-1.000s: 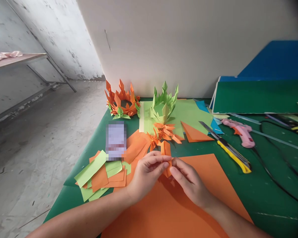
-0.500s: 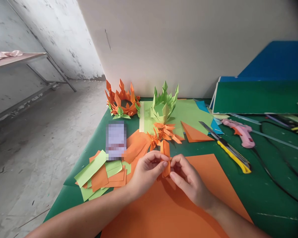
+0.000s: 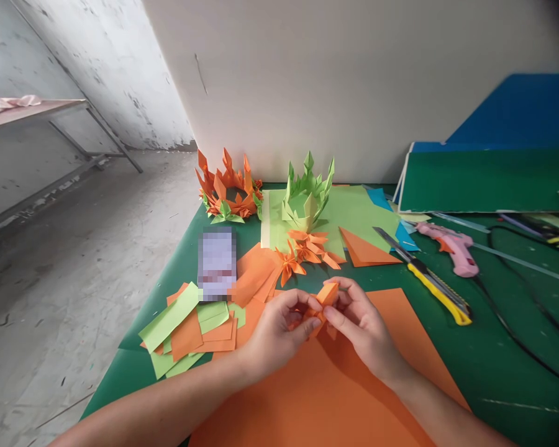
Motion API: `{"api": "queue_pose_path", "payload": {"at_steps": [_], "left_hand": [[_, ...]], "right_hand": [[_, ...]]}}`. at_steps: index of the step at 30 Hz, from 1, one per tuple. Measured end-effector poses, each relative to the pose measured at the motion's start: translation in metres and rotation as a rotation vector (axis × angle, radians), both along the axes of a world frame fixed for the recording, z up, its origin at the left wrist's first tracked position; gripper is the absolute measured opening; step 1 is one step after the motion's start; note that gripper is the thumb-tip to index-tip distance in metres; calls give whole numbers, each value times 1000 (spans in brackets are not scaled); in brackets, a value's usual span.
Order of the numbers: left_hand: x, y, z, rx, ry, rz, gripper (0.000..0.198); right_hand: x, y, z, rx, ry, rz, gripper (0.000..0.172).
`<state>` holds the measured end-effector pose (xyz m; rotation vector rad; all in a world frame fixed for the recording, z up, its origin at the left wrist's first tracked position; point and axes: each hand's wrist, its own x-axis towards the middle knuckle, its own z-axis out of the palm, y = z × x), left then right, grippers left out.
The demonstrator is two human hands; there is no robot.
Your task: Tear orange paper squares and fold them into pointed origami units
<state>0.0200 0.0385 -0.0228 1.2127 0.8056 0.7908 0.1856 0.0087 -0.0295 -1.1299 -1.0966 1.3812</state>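
Observation:
A small folded orange paper piece (image 3: 327, 293) is pinched between both hands, above a large orange sheet (image 3: 335, 397). My left hand (image 3: 282, 326) grips its lower left side with thumb and fingers. On the right, my right hand (image 3: 361, 329) closes its thumb and forefinger on the upper part. My fingers hide much of the folds. Just beyond the hands lie several orange paper flowers (image 3: 290, 263). Behind them a light green paper crown (image 3: 308, 195) stands upright, and an orange paper crown (image 3: 228, 189) with green leaves stands to its left.
Orange and green paper slips (image 3: 186, 335) lie loosely piled at left, below a blurred-out phone-like object (image 3: 217, 264). At right are a yellow utility knife (image 3: 440, 292) with its blade out, a folded orange triangle (image 3: 368, 248) and a pink glue gun (image 3: 451, 245) with a black cord.
The folded orange paper has been turned from upright to tilted and partly covered. My right hand has moved in from beside it and now grips its upper end.

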Motion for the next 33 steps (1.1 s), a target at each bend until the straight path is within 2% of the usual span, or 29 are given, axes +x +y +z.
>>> {"api": "queue_pose_path", "payload": {"at_steps": [4, 8, 16, 23, 33], "left_hand": [[0, -1, 0, 36, 20, -44, 13], [0, -1, 1, 79, 54, 3, 17], [-1, 1, 2, -115, -23, 25, 28], [0, 4, 0, -107, 126, 4, 36], [0, 4, 3, -158, 120, 25, 38]], "right_hand": [[3, -1, 0, -49, 30, -13, 27], [3, 0, 1, -18, -13, -32, 23], [0, 1, 1, 55, -64, -71, 21], [-1, 0, -3, 87, -150, -61, 23], [-1, -3, -3, 140, -220, -27, 11]]}}
